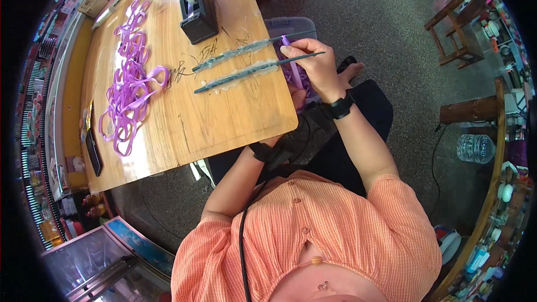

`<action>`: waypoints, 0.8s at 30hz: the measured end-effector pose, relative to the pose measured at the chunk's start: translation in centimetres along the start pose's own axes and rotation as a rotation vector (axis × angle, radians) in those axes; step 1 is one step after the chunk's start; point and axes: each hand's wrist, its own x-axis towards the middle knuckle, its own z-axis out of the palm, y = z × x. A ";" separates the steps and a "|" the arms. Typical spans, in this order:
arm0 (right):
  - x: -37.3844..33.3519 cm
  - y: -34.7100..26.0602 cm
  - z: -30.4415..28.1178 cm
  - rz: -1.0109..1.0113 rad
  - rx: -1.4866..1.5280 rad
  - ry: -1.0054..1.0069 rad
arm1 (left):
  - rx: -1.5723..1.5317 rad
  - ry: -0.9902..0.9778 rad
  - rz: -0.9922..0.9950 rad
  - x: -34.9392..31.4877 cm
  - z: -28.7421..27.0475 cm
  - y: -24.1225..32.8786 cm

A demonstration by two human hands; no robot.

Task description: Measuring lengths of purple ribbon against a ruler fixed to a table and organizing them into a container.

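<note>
Ribbon (297, 72) pinched just past the right edge of the tabletop (224, 128)

Thumb and fingertips of the right hand (313, 61) press together on the purple strip; a short end shows beyond the thumb, and the rest hangs down beside the tabletop's right edge. The left hand (298, 98) is lower, partly hidden by that edge toward the near right corner; I cannot tell whether its grip is spread or pinching.

Two dark green sticks, the near stick (210, 85) and the far stick (208, 63), lie roughly side by side, partly wrapped in clear film, their right ends jutting past the right edge. The near one's tip crosses the right hand in this view; whether they touch is unclear. Below the overhang stands a translucent bin (302, 21) with more purple ribbon inside.

Farther out, a black tape dispenser (199, 25) sits beyond the sticks, toward the far edge. A loose purple heap (130, 86) spreads along the left half, and a dark phone (94, 154) lies by the left edge, near the near left corner.
</note>
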 end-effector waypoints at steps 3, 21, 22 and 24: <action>0.0 -0.5 0.3 0.066 0.000 -0.004 | -0.072 0.036 0.068 -1.7 0.3 0.0; -2.3 -0.6 -1.5 0.218 0.159 -0.265 | -0.631 -0.520 -0.567 -6.1 -3.5 5.8; -2.4 -0.8 -1.5 0.248 0.180 -0.275 | -0.677 -0.546 -0.604 -5.5 -3.6 6.0; -2.5 -1.2 -1.5 0.306 0.221 -0.297 | -0.713 -0.541 -0.590 -5.2 -3.9 6.1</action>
